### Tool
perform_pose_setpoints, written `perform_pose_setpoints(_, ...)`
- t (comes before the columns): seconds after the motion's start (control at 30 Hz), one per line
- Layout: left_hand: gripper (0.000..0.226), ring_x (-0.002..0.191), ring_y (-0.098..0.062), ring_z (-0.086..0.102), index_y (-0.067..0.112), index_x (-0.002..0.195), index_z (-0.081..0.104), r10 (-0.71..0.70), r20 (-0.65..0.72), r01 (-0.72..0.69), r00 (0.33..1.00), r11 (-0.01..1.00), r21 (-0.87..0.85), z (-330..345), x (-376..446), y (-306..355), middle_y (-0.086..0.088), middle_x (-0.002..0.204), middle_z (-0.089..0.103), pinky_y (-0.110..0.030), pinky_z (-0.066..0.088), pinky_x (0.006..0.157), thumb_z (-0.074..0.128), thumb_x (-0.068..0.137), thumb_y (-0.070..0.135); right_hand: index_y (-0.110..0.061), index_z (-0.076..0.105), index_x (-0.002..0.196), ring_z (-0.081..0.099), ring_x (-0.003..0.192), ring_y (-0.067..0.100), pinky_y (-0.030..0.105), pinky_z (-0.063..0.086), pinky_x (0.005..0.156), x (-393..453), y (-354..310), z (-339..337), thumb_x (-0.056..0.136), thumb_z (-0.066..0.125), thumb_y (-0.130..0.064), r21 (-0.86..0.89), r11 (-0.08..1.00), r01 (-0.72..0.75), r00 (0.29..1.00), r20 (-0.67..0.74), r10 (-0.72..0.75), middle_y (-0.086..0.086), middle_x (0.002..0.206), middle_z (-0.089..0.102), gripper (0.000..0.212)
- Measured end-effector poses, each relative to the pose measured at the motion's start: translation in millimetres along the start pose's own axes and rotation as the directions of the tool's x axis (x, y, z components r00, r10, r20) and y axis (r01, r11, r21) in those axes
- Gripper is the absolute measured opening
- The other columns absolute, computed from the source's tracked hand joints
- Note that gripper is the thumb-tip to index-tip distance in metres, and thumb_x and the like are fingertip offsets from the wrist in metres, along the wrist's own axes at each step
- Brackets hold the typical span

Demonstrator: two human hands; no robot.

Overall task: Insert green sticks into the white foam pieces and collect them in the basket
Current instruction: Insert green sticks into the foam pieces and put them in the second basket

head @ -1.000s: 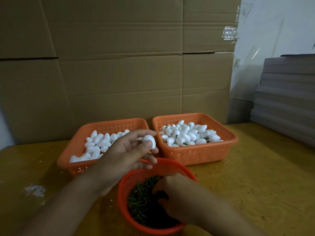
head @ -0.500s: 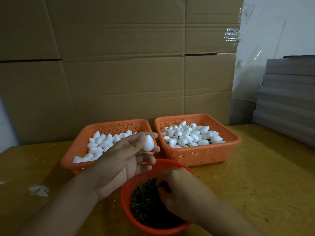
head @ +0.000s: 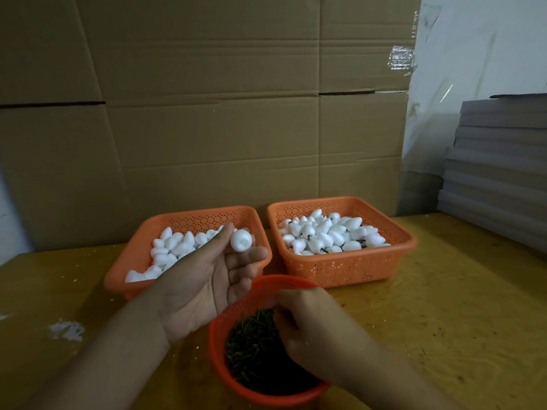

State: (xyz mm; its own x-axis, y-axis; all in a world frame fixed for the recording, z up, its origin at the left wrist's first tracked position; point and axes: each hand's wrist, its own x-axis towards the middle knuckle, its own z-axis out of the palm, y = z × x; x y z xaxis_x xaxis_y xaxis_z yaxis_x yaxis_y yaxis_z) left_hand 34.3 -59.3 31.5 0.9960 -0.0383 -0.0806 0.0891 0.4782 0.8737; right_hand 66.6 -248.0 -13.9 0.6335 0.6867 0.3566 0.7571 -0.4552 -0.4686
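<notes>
Left hand [head: 207, 279] pinches a white foam piece [head: 241, 240]; right hand [head: 307, 329], fingers curled, picks among green sticks [head: 251, 350]. Next, likely insertion.

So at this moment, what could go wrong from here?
The left hand holds the foam piece only at its fingertips above the left basket; that light grip could let it drop. The right hand digs among tangled green sticks in the round basket and may lift several or scatter some.
</notes>
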Motion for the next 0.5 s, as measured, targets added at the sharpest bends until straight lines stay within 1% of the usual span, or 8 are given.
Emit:
perform_pose_setpoints(0.1,0.048,0.069,-0.013,0.069,0.014,0.106,0.066,0.081,0.031,-0.084,0.996,0.992,0.099,-5,-2,-2,-0.008,0.093,0.074,-0.024,0.055,0.053,0.068,0.082,0.055,-0.027,0.068,0.101,0.06,0.082,-0.004,0.009,0.042,0.071,0,1,1,0.092,0.057,-0.014,0.099,0.994,-0.05,0.999,-0.001,0.051,-0.021,0.088,0.065,0.021)
perform_pose_setpoints(0.13,0.046,0.071,-0.012,0.067,0.015,0.1,0.071,0.112,0.038,-0.116,0.993,0.984,0.132,-6,-2,-3,-0.006,0.093,0.072,-0.023,0.054,0.056,0.07,0.08,0.056,-0.028,0.069,0.1,0.061,0.079,-0.006,0.007,0.042,0.07,0,1,1,0.092,0.059,-0.013,0.173,0.981,-0.092,0.996,0.0,0.093,-0.021,0.085,0.066,0.02)
perform_pose_setpoints(0.17,0.042,0.071,-0.01,0.064,0.016,0.094,0.073,0.139,0.044,-0.145,0.989,0.976,0.165,-7,-2,-3,-0.004,0.09,0.069,-0.022,0.053,0.057,0.07,0.079,0.056,-0.027,0.068,0.099,0.063,0.076,-0.005,0.01,0.045,0.068,1,1,-1,0.093,0.06,-0.012,0.284,0.948,-0.143,0.989,0.013,0.146,-0.017,0.083,0.069,0.018)
perform_pose_setpoints(0.23,0.035,0.068,-0.008,0.058,0.016,0.09,0.073,0.168,0.053,-0.175,0.984,0.967,0.185,-7,-2,-3,-0.003,0.084,0.064,-0.021,0.051,0.059,0.066,0.088,0.05,-0.021,0.065,0.098,0.066,0.069,0.005,0.018,0.05,0.06,3,-2,-8,0.095,0.061,-0.008,0.565,0.793,-0.229,0.97,0.066,0.233,-0.003,0.082,0.075,0.015)
perform_pose_setpoints(0.3,0.032,0.068,-0.009,0.057,0.015,0.087,0.074,0.169,0.046,-0.174,0.985,0.968,0.18,-6,-2,-2,-0.004,0.082,0.064,-0.021,0.052,0.06,0.06,0.093,0.044,-0.012,0.06,0.099,0.067,0.068,0.015,0.021,0.05,0.054,3,-5,-15,0.096,0.059,-0.003,0.779,0.585,-0.227,0.963,0.088,0.256,0.006,0.085,0.076,0.01)
perform_pose_setpoints(0.33,0.032,0.069,-0.009,0.058,0.015,0.086,0.075,0.17,0.037,-0.174,0.985,0.968,0.182,-6,-2,-1,-0.004,0.083,0.065,-0.021,0.053,0.061,0.06,0.092,0.042,-0.009,0.059,0.099,0.068,0.068,0.017,0.022,0.05,0.054,3,-7,-18,0.096,0.058,-0.001,0.838,0.507,-0.2,0.964,0.075,0.255,0.009,0.088,0.076,0.008)
perform_pose_setpoints(0.4,0.029,0.071,-0.01,0.062,0.013,0.087,0.077,0.172,0.013,-0.172,0.985,0.97,0.173,-5,-1,-1,-0.007,0.084,0.068,-0.022,0.056,0.061,0.062,0.089,0.038,-0.006,0.057,0.097,0.07,0.071,0.019,0.023,0.053,0.057,3,-11,-22,0.095,0.057,0.001,0.899,0.41,-0.153,0.966,0.047,0.256,0.014,0.092,0.076,0.008)
perform_pose_setpoints(0.5,0.032,0.072,-0.012,0.066,0.007,0.1,0.073,0.162,-0.006,-0.159,0.987,0.976,0.151,-6,-1,0,-0.01,0.087,0.07,-0.023,0.058,0.062,0.064,0.087,0.034,-0.006,0.056,0.094,0.071,0.074,0.02,0.024,0.056,0.061,3,-15,-23,0.095,0.057,0.003,0.929,0.346,-0.133,0.963,0.038,0.269,0.017,0.095,0.075,0.009)
